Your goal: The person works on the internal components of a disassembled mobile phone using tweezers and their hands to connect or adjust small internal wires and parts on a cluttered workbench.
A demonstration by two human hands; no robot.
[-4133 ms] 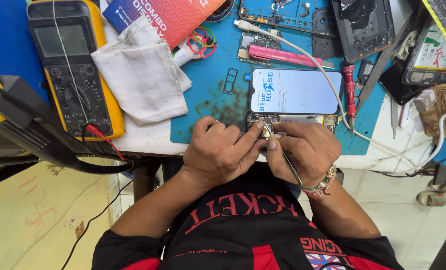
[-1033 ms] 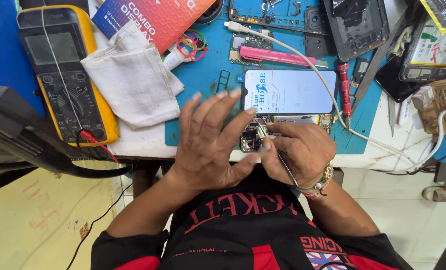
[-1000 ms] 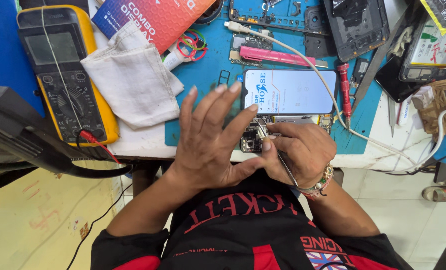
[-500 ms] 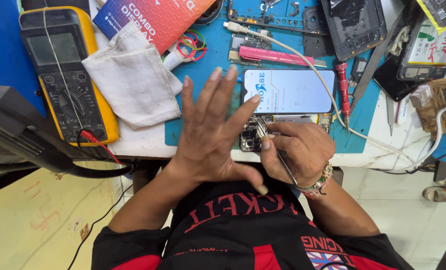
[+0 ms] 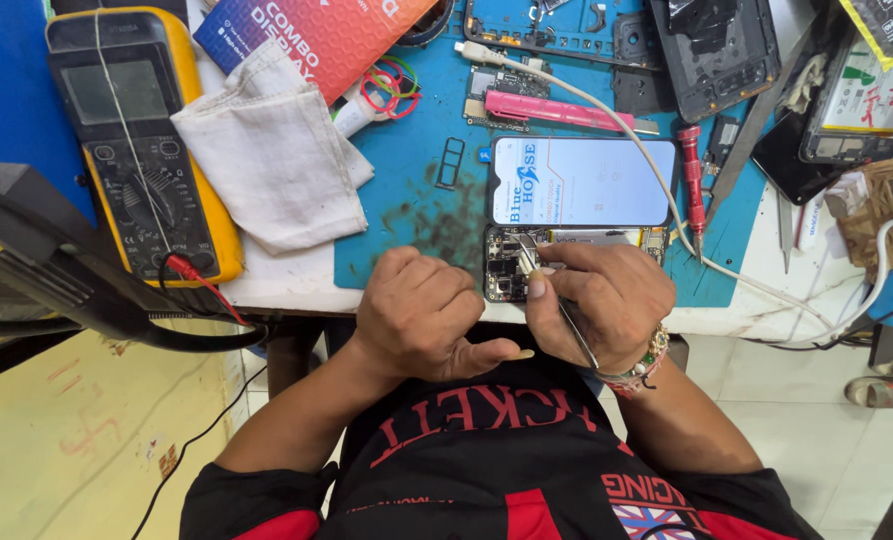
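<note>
An opened phone body (image 5: pixel 512 268) with bare circuitry lies at the near edge of a blue work mat (image 5: pixel 417 200). A lit phone screen (image 5: pixel 582 181) rests just beyond it. My right hand (image 5: pixel 607 300) pinches metal tweezers (image 5: pixel 557 300), their tips down on the circuitry. My left hand (image 5: pixel 422 315) is curled into a loose fist at the table edge, left of the phone body, holding nothing that I can see.
A yellow multimeter (image 5: pixel 137 140) and a folded grey cloth (image 5: pixel 277 150) lie to the left. A white cable (image 5: pixel 667 190), a red screwdriver (image 5: pixel 692 175), a pink tool (image 5: pixel 557 110), rubber bands (image 5: pixel 392 85) and phone parts (image 5: pixel 717 50) crowd the far side.
My left hand, spread open with fingers raised over the phone body a moment ago, has drawn back and curled into a fist. My right hand stays on the tweezers.
</note>
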